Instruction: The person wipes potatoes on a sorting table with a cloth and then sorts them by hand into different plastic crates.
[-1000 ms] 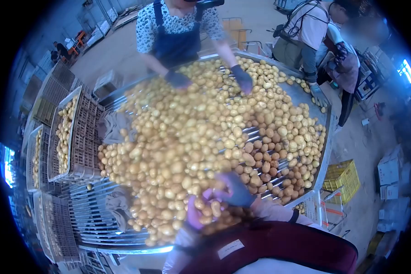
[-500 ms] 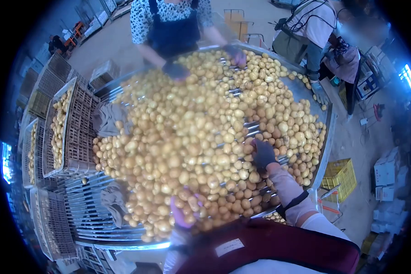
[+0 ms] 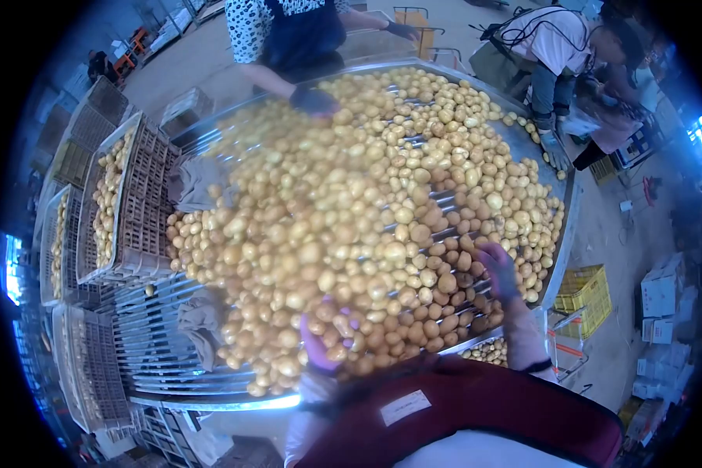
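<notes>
Reaching gloved hands [image 3: 498, 269] among potatoes [image 3: 351, 226]

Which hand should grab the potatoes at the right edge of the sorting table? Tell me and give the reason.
Probably the right hand: it already rests on the potatoes near that edge, while the left hand sits low in the pile at the near side.

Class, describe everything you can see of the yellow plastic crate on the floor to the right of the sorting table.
The yellow crate looks like moulded plastic with slotted, lattice walls. It sits tilted on the bare floor just off the right rim of the sorting table, beside an orange-and-white frame. Its inside shows no clear contents. No hand touches it; the right hand works among the potatoes on the table nearby.
</notes>
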